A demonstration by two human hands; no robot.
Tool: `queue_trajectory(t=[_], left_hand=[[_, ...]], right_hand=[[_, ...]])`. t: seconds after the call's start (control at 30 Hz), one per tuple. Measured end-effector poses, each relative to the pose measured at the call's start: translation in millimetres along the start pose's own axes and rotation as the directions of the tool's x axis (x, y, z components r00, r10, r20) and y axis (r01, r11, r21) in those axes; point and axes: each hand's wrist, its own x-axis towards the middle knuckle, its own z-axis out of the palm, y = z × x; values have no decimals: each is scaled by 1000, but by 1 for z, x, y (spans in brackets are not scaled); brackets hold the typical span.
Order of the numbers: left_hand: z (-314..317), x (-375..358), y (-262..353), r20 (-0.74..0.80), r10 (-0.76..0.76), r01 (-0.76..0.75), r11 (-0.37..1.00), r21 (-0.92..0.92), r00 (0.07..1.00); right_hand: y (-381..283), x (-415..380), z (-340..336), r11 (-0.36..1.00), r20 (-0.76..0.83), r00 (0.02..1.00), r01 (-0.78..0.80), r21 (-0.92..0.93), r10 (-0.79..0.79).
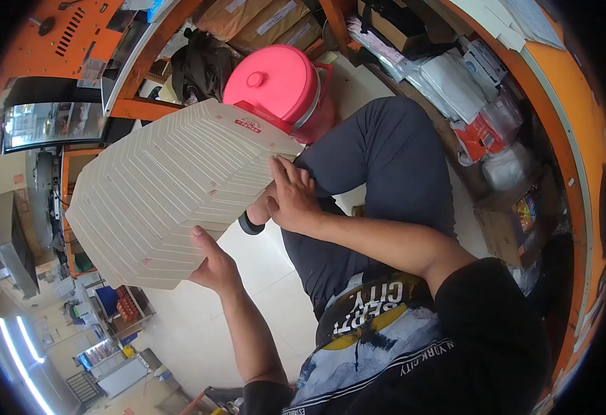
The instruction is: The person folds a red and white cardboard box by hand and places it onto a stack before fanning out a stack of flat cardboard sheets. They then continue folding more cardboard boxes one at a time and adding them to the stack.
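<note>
A fanned stack of off-white card sheets point(158, 187) with angled corners lies tilted in front of me. Small red marks show on several sheets, and the top one carries a red printed logo. My left hand point(216, 266) grips the stack's lower edge, thumb on top and fingers hidden underneath. At the right end, my right hand point(296, 200) rests its outstretched fingertips on the sheets' edge, thumb apart from the fingers. Just behind that hand, part of a bare foot with a black band point(250, 225) shows.
A pink lidded drum point(272, 83) stands beyond the stack, close to my bent knee point(400, 131). Shelves at the right hold plastic packets point(455, 83). Orange framing point(573, 159) curves along the right side. Brown cartons point(268, 24) sit at the back. Pale floor tiles point(199, 339) show below.
</note>
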Motion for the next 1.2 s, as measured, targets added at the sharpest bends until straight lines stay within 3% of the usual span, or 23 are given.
queue_trajectory(t=[0.4, 0.7, 1.2], left_hand=[[1, 3, -2, -17, 31, -31, 999, -13, 999], [-5, 2, -5, -44, -29, 28, 1000, -10, 999], [-2, 10, -8, -129, -84, 80, 996, -36, 988]], right_hand=[[10, 17, -2, 999, -84, 996, -27, 29, 29], [6, 12, -7, 999, 24, 998, -50, 5, 50], [12, 17, -10, 1000, 13, 1000, -17, 11, 17]])
